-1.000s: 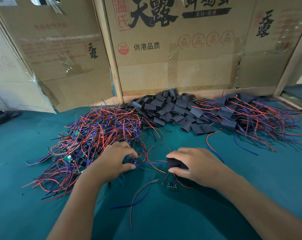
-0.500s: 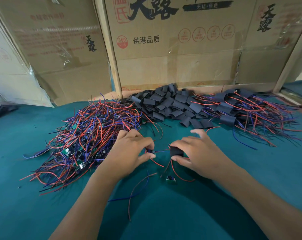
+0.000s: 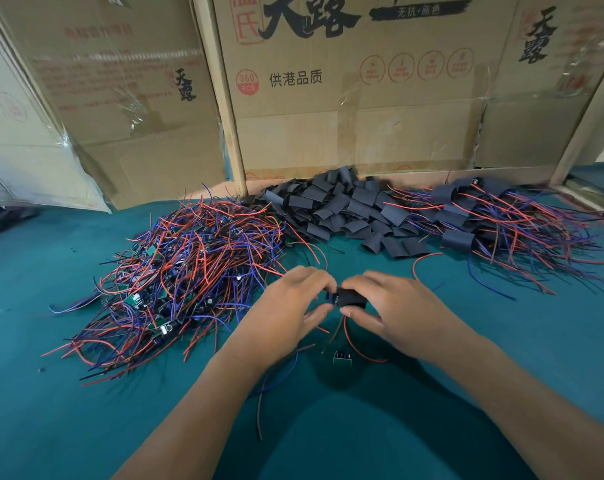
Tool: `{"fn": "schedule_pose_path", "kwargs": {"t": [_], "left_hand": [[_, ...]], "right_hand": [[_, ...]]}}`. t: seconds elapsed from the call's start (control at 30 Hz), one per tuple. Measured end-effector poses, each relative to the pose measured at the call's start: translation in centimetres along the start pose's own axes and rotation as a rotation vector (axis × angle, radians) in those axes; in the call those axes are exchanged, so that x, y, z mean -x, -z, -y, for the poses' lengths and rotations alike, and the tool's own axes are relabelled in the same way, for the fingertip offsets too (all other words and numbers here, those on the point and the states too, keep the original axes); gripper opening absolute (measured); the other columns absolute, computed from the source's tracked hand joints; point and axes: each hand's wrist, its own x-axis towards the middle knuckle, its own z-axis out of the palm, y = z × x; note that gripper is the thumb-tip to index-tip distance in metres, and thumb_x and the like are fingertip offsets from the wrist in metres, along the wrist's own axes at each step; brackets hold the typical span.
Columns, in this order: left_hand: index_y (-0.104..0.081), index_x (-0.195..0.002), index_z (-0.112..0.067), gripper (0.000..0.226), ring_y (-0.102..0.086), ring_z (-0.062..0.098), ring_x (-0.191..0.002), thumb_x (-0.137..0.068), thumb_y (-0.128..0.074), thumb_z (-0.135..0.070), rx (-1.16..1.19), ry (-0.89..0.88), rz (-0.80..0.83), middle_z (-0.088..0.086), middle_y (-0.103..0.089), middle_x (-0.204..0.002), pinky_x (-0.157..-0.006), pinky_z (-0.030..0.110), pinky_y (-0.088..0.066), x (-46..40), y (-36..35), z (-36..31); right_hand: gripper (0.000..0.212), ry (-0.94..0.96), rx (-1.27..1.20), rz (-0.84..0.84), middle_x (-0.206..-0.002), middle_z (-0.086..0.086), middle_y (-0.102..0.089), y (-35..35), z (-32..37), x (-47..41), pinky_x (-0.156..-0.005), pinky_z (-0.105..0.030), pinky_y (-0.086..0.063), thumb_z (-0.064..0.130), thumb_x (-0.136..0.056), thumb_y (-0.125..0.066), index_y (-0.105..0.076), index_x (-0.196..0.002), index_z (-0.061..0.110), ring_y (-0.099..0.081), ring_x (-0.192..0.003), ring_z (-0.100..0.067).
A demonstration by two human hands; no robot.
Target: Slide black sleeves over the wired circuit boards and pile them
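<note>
The green table (image 3: pixel 68 410) holds a heap of wired boards (image 3: pixel 189 271); black sleeves (image 3: pixel 338 209) lie behind. Finished ones (image 3: pixel 494 223) sit right; one small board (image 3: pixel 342 359) lies alone.

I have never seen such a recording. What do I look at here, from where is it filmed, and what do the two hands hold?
The camera sits on a person's head, looking down at their own hands. On the green table lie three piles: bare wired boards, empty black sleeves and finished sleeved boards. The right hand pinches one black sleeve; the left hand meets it there, apparently feeding a board in. One small loose board lies below the hands.
</note>
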Motion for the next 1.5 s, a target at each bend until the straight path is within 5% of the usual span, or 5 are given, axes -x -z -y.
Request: {"fn": "schedule_pose_path", "kwargs": {"t": [0.23, 0.53, 0.7, 0.9, 1.5], "left_hand": [[-0.068, -0.105, -0.016, 0.016, -0.058, 0.02, -0.08, -0.09, -0.073, -0.019, 0.027, 0.003, 0.011, 0.003, -0.064, -0.088, -0.073, 0.041, -0.05, 0.1, 0.1, 0.6], [-0.07, -0.106, -0.008, 0.017, -0.063, 0.012, -0.081, -0.09, -0.07, -0.003, 0.144, -0.038, -0.026, -0.001, -0.065, -0.106, -0.079, 0.025, -0.051, 0.0, 0.3, 0.8], [-0.064, -0.081, -0.011, 0.022, -0.053, 0.014, -0.046, -0.1, -0.059, -0.02, 0.647, 0.459, -0.072, -0.001, -0.06, -0.06, -0.043, 0.025, -0.043, -0.1, 0.1, -0.1], [-0.063, -0.082, -0.008, 0.022, -0.046, 0.012, -0.046, -0.098, -0.06, -0.023, 1.183, 0.681, 0.114, 0.005, -0.055, -0.066, -0.041, 0.02, -0.034, -0.1, -0.6, -1.6], [-0.057, -0.082, -0.009, 0.013, -0.052, 0.01, -0.049, -0.093, -0.063, -0.01, 1.36, 0.841, 0.107, 0.002, -0.059, -0.066, -0.047, 0.018, -0.045, -0.6, -1.2, -1.5]], "right_hand": [[0.035, 0.039, -0.03, -0.008, -0.105, 0.001, -0.064, -0.3, -0.2, 0.1, -0.075, -0.037, -0.042, 0.046, -0.098, -0.053, -0.059, -0.124, 0.023, -0.059, -0.09, -0.024], [0.032, 0.012, -0.148, 0.01, -0.108, 0.002, -0.064, -0.5, -1.0, 0.1, -0.083, -0.038, -0.045, 0.043, -0.098, -0.053, -0.059, -0.122, 0.022, -0.058, -0.095, -0.022], [0.029, -0.008, -0.215, -0.025, -0.1, 0.008, -0.059, -0.3, -1.1, 0.2, -0.08, -0.037, -0.046, 0.044, -0.098, -0.052, -0.057, -0.12, 0.026, -0.052, -0.086, -0.014], [0.033, 0.017, -0.231, -0.037, -0.103, 0.005, -0.062, 0.2, -0.7, 0.3, -0.079, -0.041, -0.05, 0.045, -0.098, -0.05, -0.057, -0.122, 0.024, -0.059, -0.09, -0.019], [0.037, 0.057, -0.17, -0.05, -0.105, 0.006, -0.062, 0.2, -0.6, 0.3, -0.08, -0.036, -0.048, 0.044, -0.096, -0.057, -0.059, -0.124, 0.021, -0.057, -0.091, -0.015]]}}
